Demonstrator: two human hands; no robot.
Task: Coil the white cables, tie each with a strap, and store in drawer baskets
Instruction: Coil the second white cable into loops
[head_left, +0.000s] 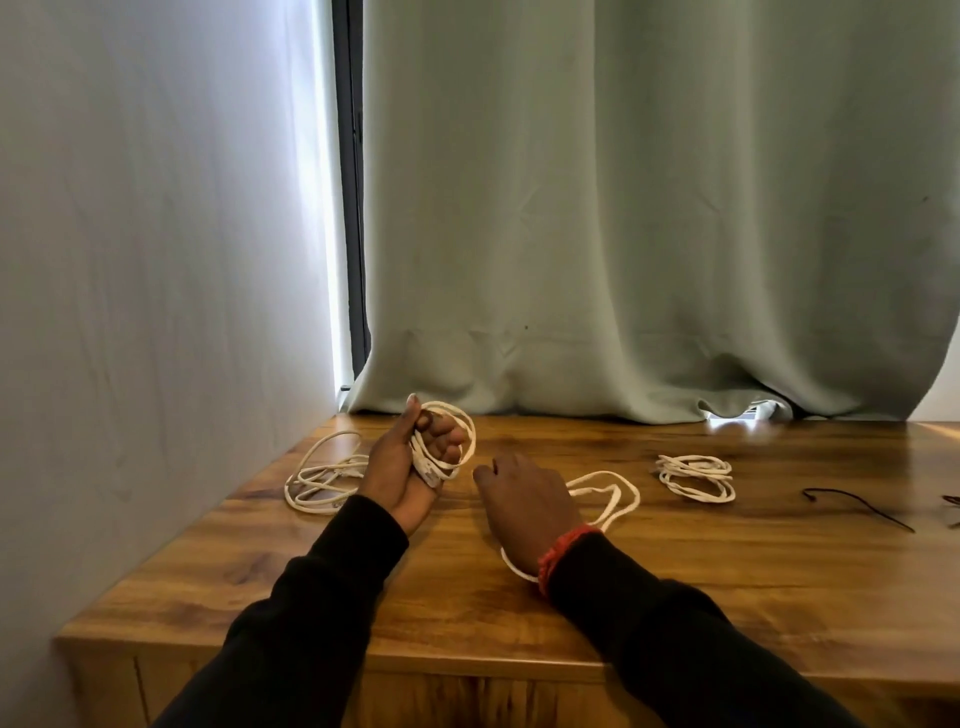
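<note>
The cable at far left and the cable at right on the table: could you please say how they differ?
The left cable sprawls in wide, loose loops beside the left hand; the right cable lies in a tighter, smaller coil, away from both hands. Both are white, rest on the table, and show no strap.
</note>
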